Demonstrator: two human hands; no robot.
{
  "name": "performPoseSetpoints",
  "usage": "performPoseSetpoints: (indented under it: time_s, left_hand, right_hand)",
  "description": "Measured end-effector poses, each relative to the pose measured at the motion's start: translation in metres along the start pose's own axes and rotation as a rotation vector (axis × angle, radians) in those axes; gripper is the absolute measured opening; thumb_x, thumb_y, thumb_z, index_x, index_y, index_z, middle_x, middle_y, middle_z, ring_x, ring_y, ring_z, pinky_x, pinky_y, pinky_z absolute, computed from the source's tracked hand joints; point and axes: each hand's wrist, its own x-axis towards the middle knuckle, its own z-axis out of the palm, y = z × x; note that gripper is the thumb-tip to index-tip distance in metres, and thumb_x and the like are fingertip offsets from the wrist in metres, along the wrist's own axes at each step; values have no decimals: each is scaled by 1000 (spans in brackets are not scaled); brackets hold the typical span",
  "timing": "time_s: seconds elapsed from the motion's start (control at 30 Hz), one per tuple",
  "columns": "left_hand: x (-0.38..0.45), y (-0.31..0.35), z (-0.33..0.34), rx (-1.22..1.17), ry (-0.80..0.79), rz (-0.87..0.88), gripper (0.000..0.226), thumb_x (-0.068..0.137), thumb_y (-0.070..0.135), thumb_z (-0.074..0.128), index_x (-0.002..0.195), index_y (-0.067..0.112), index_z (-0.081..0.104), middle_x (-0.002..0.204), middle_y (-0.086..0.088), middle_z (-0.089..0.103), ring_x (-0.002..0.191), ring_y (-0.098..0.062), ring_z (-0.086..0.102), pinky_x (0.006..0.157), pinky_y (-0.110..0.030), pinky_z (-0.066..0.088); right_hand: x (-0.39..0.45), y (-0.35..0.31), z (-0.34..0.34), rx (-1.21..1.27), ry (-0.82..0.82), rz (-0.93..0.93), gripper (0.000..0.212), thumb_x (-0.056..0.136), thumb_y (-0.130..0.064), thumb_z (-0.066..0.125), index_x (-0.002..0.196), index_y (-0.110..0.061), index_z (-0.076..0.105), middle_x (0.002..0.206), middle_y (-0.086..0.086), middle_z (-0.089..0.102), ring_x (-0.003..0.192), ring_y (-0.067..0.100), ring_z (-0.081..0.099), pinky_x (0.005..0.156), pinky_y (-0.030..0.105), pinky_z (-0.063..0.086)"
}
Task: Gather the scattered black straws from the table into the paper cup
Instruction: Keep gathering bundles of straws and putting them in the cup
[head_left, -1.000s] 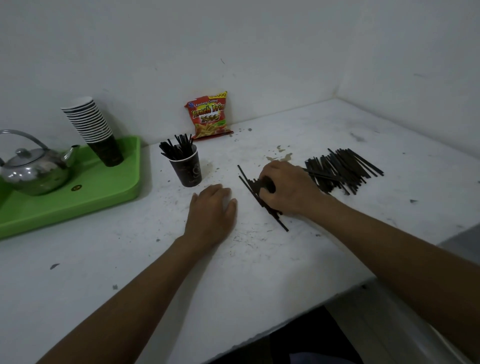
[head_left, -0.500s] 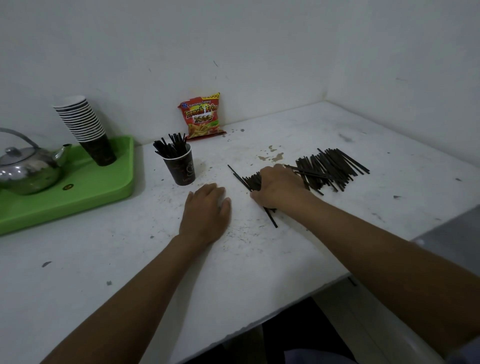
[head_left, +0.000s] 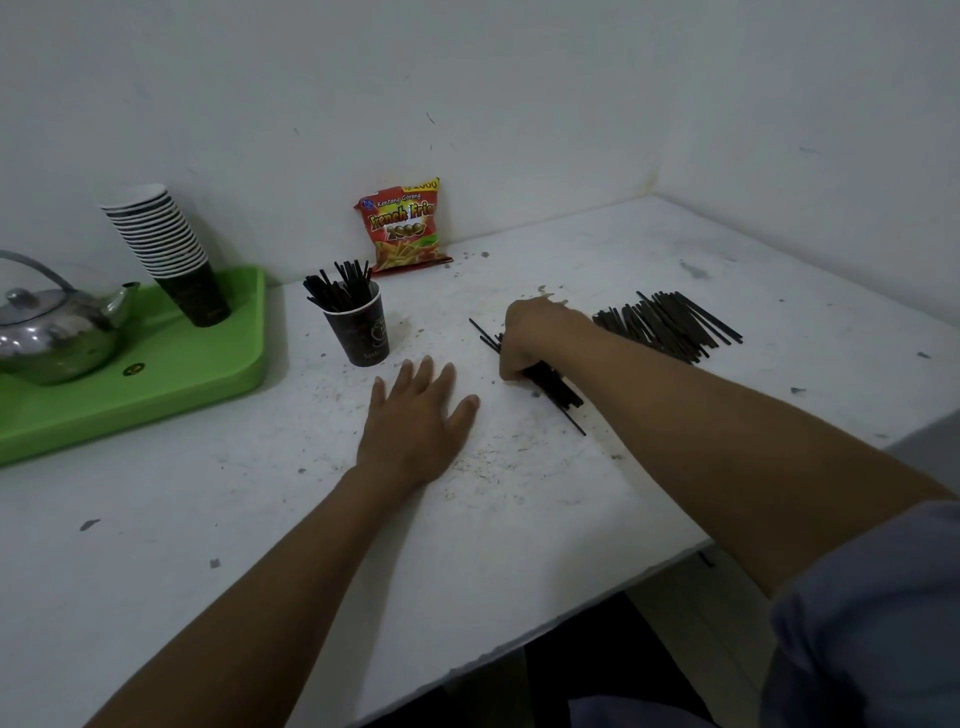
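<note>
A dark paper cup stands on the white table with several black straws upright in it. A pile of loose black straws lies to the right. My right hand is closed around a small bunch of straws between the cup and the pile; their ends stick out on both sides of the fist and rest on the table. My left hand lies flat on the table, palm down, fingers apart, just in front of the cup.
A green tray at the left carries a metal teapot and a leaning stack of paper cups. A red snack bag leans on the back wall. The wall corner is at the far right; the table's front edge runs diagonally near me.
My right hand has drawn the small bunch of straws together and closed around it. The left hand has stayed flat in place, its fingers now spread a little wider.
</note>
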Motion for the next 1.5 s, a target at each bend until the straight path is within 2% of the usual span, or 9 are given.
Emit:
performPoseSetpoints:
  time_s: [0.17, 0.4, 0.67, 0.8, 0.9, 1.0, 1.1, 1.33, 1.5]
  left_hand:
    - [1, 2, -1, 23, -67, -36, 82, 92, 79, 9, 162, 35, 7, 172, -2, -3, 157, -24, -9, 125, -57, -4]
    - [2, 2, 0, 34, -67, -43, 85, 90, 82, 6, 162, 37, 5, 172, -1, -4, 157, -23, -10, 124, -57, -4]
    - [2, 2, 0, 31, -67, -40, 84, 91, 81, 9, 162, 36, 6, 172, -1, -3, 158, -23, -8, 125, -56, -3]
    - [2, 2, -1, 35, -67, -34, 84, 91, 81, 9, 162, 35, 7, 172, -1, -2, 158, -23, -7, 125, -56, -2]
    - [2, 2, -2, 34, -70, -36, 84, 92, 80, 9, 162, 35, 7, 172, -1, -2, 158, -23, -7, 125, -56, -1]
    - [1, 2, -2, 25, -71, -38, 84, 92, 80, 10, 162, 35, 7, 172, -1, -2, 158, -23, -7, 125, -56, -2]
    - [1, 2, -2, 20, -65, -36, 83, 92, 80, 10, 162, 35, 8, 172, -1, -1, 158, -23, -7, 125, -55, -2]
    - [0, 2, -3, 13, -64, -37, 83, 92, 80, 11, 162, 35, 9, 172, 0, 0, 158, -22, -6, 126, -54, -2]
    - [0, 2, -3, -11, -47, -36, 83, 92, 80, 13, 162, 35, 12, 172, 0, 2, 158, -21, -5, 126, -54, -1]
  right_hand:
    - [8, -4, 1, -97, -65, -6, 31, 80, -8, 63, 110, -2, 61, 107, 13, 60, 92, 27, 64, 79, 32, 56]
    - [9, -4, 7, -181, -80, -33, 50, 99, -15, 52, 146, -2, 42, 147, 16, 45, 127, 32, 52, 90, 37, 47]
    - [6, -5, 17, -322, -127, -102, 51, 92, -5, 60, 142, -3, 49, 136, 13, 54, 111, 29, 59, 78, 35, 47]
    - [9, 2, 8, -108, -91, -62, 50, 100, -15, 44, 149, -8, 40, 132, 12, 57, 105, 27, 63, 80, 35, 50]
    - [15, 6, 6, 79, 6, -47, 42, 104, -13, 40, 145, -3, 44, 138, 15, 53, 120, 30, 57, 94, 37, 49]
    - [27, 1, 16, 197, 79, -35, 20, 100, -10, 50, 117, -3, 59, 102, 13, 63, 94, 28, 62, 74, 31, 50]
    - [36, -6, 25, 267, 164, -11, 17, 96, -17, 62, 109, -7, 60, 96, 10, 61, 82, 24, 56, 66, 29, 45]
    - [37, -11, 3, 121, 71, -26, 17, 93, -12, 58, 109, -5, 55, 85, 9, 53, 84, 25, 58, 52, 27, 42]
    - [35, -14, 0, -88, -20, -73, 22, 87, -14, 61, 107, -5, 56, 87, 10, 53, 87, 26, 59, 70, 31, 51]
